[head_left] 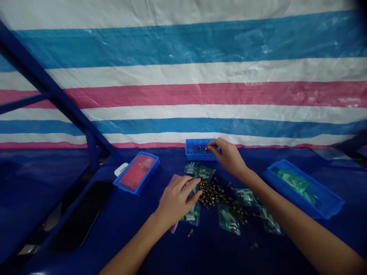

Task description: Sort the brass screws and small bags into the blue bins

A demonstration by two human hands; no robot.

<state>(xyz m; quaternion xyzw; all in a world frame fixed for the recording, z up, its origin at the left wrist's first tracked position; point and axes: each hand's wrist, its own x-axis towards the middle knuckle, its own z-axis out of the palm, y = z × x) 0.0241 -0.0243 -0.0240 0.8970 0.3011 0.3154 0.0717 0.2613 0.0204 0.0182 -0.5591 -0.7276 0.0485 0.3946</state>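
Observation:
My right hand [229, 156] reaches over the right end of a small blue box [197, 156] at the back of the table. Its fingers are pinched together. Small brass-coloured pieces lie in the box right by the fingertips; whether one is between them is too small to tell. My left hand [178, 198] has its fingers stretched and thumb apart, at the left edge of a pile of small brass-coloured, screw-like pieces [212, 194]. Beneath it are a clear bag [192, 217] of pale parts and a pinkish sheet or bag [174, 228], partly hidden.
Several clear bags [228, 219] of pale green parts lie around the pile. On the right stands a blue bin [327, 208] with green-tinted bags. To the left are a blue box [137, 172] with red contents and a black phone-like slab [82, 215]. Striped sheeting [183, 95] hangs behind.

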